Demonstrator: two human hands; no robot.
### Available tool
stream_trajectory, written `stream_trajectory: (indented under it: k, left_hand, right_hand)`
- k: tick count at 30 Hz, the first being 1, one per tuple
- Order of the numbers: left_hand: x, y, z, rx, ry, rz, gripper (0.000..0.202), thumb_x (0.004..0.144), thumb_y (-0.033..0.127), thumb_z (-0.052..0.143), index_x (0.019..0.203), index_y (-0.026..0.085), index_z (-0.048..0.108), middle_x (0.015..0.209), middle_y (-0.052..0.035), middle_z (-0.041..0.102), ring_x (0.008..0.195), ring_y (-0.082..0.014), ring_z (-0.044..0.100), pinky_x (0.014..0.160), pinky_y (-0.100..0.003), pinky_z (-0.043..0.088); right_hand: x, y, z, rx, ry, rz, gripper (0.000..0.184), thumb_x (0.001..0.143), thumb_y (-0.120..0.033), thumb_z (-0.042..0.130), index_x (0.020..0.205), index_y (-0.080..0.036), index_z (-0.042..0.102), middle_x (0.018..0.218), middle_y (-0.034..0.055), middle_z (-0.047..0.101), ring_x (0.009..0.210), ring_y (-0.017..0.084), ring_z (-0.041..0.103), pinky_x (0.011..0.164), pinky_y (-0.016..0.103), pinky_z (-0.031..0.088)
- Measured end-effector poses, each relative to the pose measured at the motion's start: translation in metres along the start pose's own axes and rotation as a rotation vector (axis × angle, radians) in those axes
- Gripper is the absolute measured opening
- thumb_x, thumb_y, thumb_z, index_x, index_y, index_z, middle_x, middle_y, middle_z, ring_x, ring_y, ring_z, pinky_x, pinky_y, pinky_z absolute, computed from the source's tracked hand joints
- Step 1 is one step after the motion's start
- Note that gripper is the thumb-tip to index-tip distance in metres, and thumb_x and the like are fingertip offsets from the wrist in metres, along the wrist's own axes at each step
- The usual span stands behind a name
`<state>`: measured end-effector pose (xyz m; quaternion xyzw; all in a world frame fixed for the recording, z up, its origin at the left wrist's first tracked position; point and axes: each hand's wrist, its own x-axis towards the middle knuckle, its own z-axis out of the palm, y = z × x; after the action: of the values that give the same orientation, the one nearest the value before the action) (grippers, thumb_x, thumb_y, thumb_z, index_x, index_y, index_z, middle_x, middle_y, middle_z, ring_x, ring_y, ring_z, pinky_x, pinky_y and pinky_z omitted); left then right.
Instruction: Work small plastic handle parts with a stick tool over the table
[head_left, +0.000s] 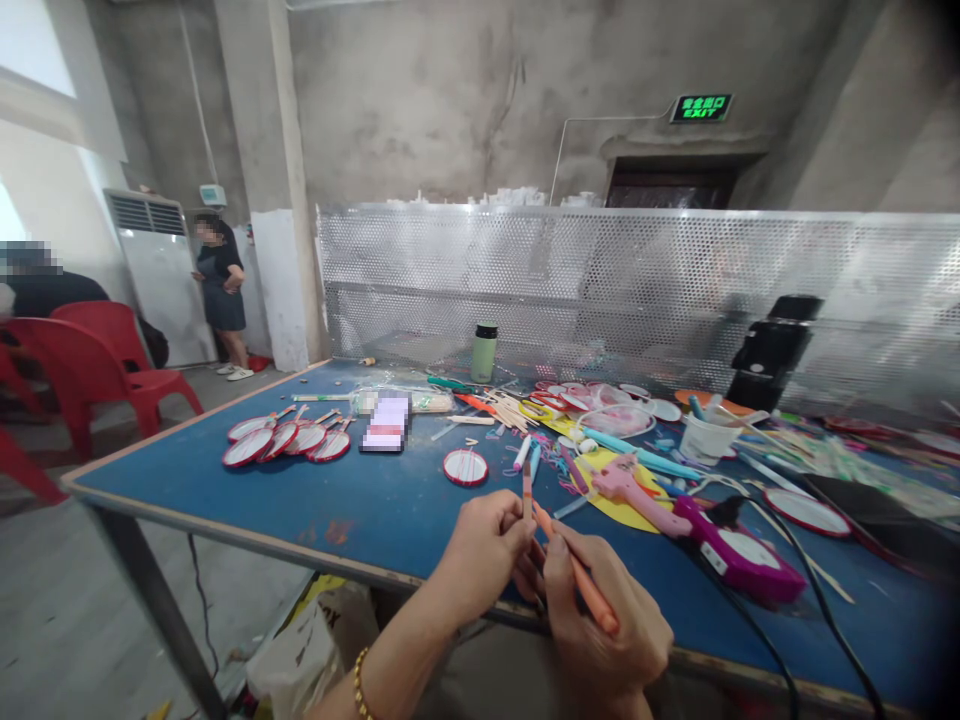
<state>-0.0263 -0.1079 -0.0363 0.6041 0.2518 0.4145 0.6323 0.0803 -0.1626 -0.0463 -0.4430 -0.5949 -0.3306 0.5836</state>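
Note:
My left hand (484,550) is closed on a flat wooden stick (527,488), which points up between thumb and fingers. My right hand (615,610) grips an orange pen (594,592), its tip close to the stick; whether they touch I cannot tell. Just beyond my hands lies a round white disc with a red rim (465,466). To its right are a white and pink marker (523,453) and a yellow sheet (611,505). A pink glue gun (649,500) rests over that sheet.
Several red-rimmed discs (251,447) overlap on the left, near a phone (387,422). A green bottle (485,352) stands at the back. On the right are a white cup (705,440), a purple box (750,560) and black cables (825,610). A perforated metal screen (637,260) borders the blue table (315,510).

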Motion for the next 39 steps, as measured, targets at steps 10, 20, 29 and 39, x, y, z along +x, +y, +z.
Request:
stream_trajectory:
  k: [10, 20, 29, 39]
  left_hand:
    - [-0.0002, -0.0027, -0.0026, 0.05, 0.01, 0.017, 0.022, 0.081, 0.038, 0.056, 0.076, 0.018, 0.05, 0.054, 0.0021, 0.057, 0.042, -0.0138, 0.055, 0.043, -0.026, 0.047]
    - [-0.0014, 0.0041, 0.0002, 0.108, 0.053, 0.031, 0.024, 0.078, 0.04, 0.059, 0.073, 0.018, 0.051, 0.056, 0.002, 0.056, 0.044, -0.013, 0.055, 0.044, -0.024, 0.044]
    - [-0.0006, 0.001, -0.0008, 0.049, 0.028, 0.027, 0.019, 0.079, 0.035, 0.057, 0.074, 0.017, 0.05, 0.055, 0.0017, 0.057, 0.043, -0.0141, 0.056, 0.043, -0.025, 0.046]
    - [0.0003, 0.0007, -0.0015, 0.059, 0.025, 0.035, 0.022, 0.08, 0.037, 0.058, 0.075, 0.017, 0.051, 0.054, 0.0018, 0.057, 0.041, -0.0133, 0.055, 0.042, -0.024, 0.046]
  right_hand:
    - [0.0004, -0.0003, 0.0003, -0.002, -0.02, 0.018, 0.008, 0.088, -0.015, 0.061, 0.084, -0.017, 0.067, 0.064, -0.0009, 0.068, 0.052, 0.008, 0.061, 0.057, 0.019, 0.047]
    - [0.0016, 0.0009, 0.0024, 0.086, -0.042, -0.017, 0.009, 0.086, -0.009, 0.062, 0.088, -0.017, 0.067, 0.068, -0.0008, 0.068, 0.056, 0.008, 0.062, 0.06, 0.019, 0.047]
    - [0.0, 0.0011, 0.0011, 0.054, -0.014, -0.005, 0.008, 0.086, -0.011, 0.062, 0.088, -0.017, 0.066, 0.068, -0.0012, 0.069, 0.057, 0.008, 0.063, 0.06, 0.019, 0.048]
    - [0.0015, 0.0004, 0.0016, 0.057, -0.048, 0.003, 0.009, 0.087, -0.011, 0.061, 0.086, -0.017, 0.067, 0.067, -0.0002, 0.068, 0.056, 0.008, 0.061, 0.059, 0.019, 0.047]
